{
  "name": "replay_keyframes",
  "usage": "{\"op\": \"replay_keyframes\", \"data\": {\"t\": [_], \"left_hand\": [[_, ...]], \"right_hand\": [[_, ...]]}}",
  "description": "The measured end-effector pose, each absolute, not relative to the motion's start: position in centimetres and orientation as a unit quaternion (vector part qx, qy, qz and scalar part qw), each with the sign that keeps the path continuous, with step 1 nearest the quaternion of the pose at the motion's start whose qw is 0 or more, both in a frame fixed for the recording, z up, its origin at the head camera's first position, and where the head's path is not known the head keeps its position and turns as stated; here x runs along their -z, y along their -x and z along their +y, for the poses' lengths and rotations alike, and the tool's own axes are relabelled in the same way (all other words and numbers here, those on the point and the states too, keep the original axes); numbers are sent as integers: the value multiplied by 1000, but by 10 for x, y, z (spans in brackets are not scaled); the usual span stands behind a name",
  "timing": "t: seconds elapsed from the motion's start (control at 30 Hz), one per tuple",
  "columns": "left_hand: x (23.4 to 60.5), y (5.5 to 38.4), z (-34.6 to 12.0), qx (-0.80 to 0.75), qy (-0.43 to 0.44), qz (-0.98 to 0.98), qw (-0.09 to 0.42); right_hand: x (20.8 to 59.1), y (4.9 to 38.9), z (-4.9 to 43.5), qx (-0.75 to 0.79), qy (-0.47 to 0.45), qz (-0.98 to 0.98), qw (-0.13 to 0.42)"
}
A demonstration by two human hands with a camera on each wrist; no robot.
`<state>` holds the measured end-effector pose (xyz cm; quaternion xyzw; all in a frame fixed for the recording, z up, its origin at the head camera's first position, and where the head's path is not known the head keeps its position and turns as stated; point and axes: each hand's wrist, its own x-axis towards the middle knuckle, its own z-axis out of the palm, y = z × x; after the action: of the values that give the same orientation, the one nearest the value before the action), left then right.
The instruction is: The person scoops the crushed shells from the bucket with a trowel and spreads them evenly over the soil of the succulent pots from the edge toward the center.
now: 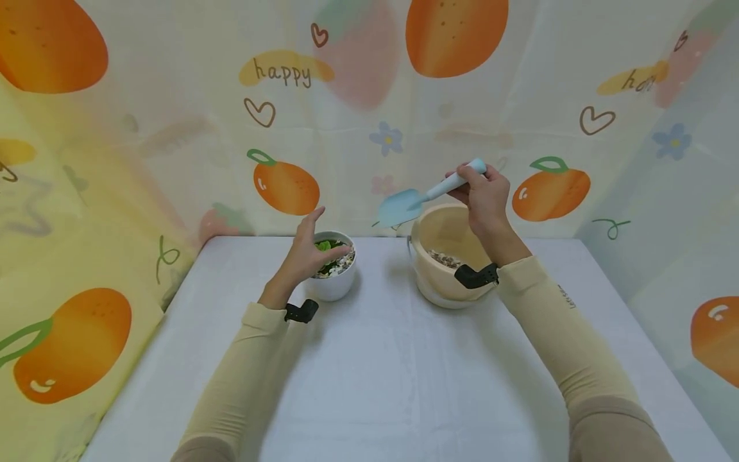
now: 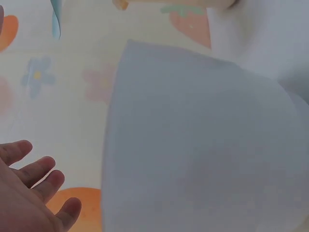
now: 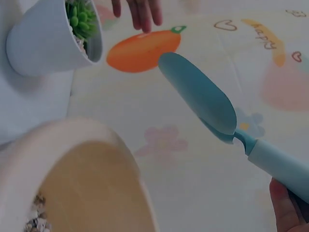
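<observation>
Trowel (image 1: 441, 188) held in right grip (image 1: 486, 197) near bucket (image 1: 434, 276), left grip (image 1: 307, 251) spread wide by potted plant (image 1: 336, 285)

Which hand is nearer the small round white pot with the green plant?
Left. The left hand is beside the pot; the right hand, gripping the light-blue trowel, is farther right, by the cream round bucket.

Pot (image 1: 331, 287) is standing on table (image 1: 358, 385), left of bucket (image 1: 440, 285); plant (image 3: 83, 20) is sitting in pot; gravel (image 1: 443, 258) is lying inside bucket.
</observation>
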<state>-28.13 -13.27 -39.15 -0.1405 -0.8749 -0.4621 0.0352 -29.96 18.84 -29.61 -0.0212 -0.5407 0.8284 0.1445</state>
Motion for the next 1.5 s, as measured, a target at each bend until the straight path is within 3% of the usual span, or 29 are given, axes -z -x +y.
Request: {"op": "replay_keyframes", "data": {"t": [1.5], "left_hand": [[398,276,-52,493,199,-847,5]], "right_hand": [[293,302,265,-787,49,-587,185]]}}
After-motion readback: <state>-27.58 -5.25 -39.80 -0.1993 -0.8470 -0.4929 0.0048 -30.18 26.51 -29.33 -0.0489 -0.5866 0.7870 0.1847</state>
